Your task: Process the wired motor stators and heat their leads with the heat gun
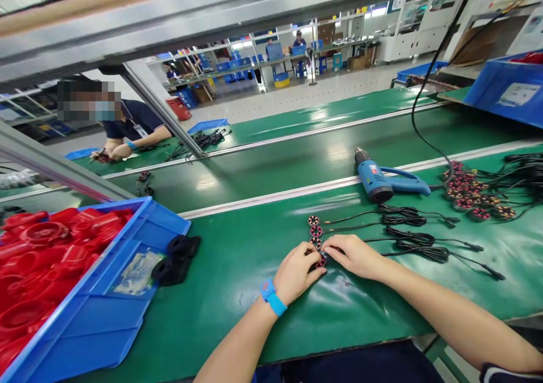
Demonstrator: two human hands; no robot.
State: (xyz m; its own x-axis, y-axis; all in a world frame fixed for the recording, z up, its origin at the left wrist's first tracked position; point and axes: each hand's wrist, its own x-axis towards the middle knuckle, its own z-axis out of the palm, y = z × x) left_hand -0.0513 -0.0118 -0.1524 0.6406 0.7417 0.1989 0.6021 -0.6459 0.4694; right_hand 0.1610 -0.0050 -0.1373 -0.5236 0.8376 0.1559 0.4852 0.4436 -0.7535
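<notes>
My left hand, with a blue wristband, and my right hand meet on the green table mat, fingers curled and pinched on a small round motor stator between them. Just beyond lies a short row of similar stators with copper windings. Their black wires run right into coiled black cable bundles.
A blue heat gun lies beyond the cables. A heap of wired stators is at the right. A blue bin of red parts stands left, with black parts beside it. Across the conveyor a person works.
</notes>
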